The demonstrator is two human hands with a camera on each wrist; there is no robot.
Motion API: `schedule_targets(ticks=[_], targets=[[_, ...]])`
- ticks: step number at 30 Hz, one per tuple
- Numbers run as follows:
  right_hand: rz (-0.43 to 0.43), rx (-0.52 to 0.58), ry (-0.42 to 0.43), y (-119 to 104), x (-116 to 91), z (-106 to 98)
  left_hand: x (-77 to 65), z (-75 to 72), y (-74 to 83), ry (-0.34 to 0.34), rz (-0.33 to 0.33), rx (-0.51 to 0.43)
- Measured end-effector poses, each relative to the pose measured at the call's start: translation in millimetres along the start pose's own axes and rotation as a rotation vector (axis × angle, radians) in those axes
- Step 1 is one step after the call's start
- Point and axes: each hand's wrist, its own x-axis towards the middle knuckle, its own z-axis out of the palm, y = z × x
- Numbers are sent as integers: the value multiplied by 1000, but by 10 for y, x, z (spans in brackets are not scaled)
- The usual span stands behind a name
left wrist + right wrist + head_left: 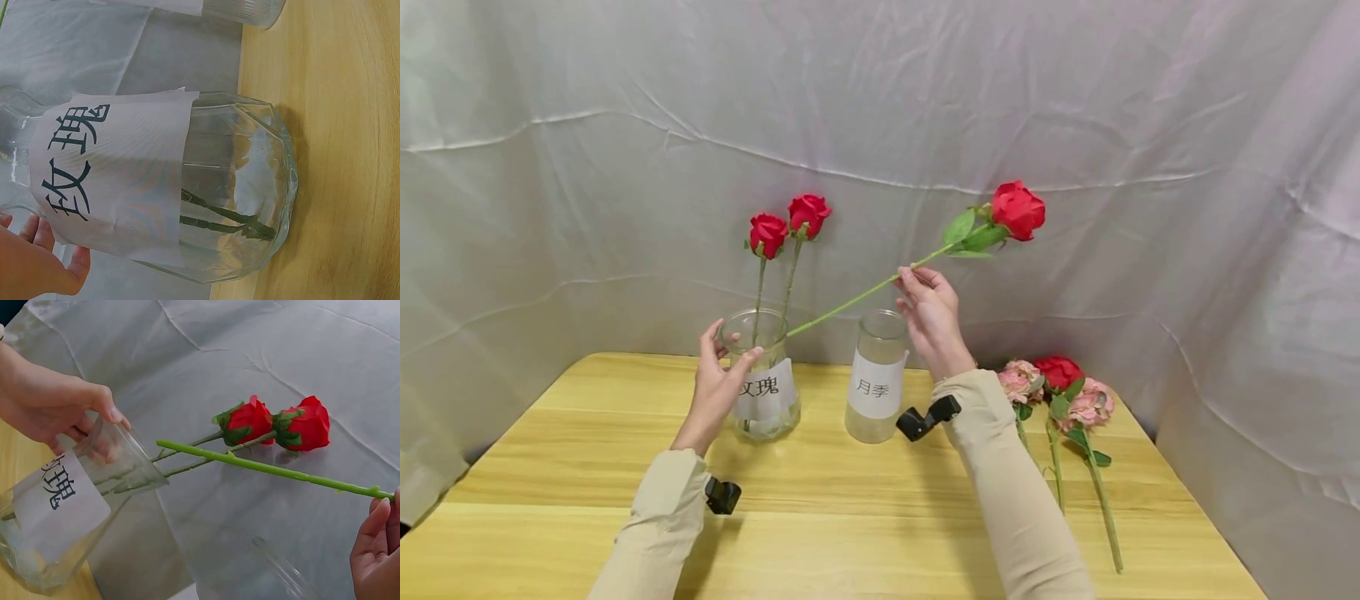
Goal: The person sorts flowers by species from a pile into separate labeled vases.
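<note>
My right hand pinches the green stem of a red rose between thumb and fingertips. The bloom points up to the right, and the bare stem end slants down to the rim of a wide glass vase. My left hand grips that vase near its neck, thumb in front and fingers around the far side. A white paper label with black characters covers the vase's front. Inside stand two red roses, their stem ends resting at the bottom.
A narrower glass vase with a white label stands to the right of the wide one. At the table's right lie pink flowers and another red flower, stems toward me. Grey cloth hangs behind the wooden table.
</note>
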Motion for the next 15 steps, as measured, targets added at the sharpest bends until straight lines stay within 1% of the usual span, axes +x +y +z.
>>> schedule_targets(ticks=[10, 15], targets=[[-27, -34, 10, 153, 24, 183, -16, 9, 1, 4, -3, -7], [-45, -57, -5, 212, 17, 283, -15, 13, 2, 4, -1, -7]])
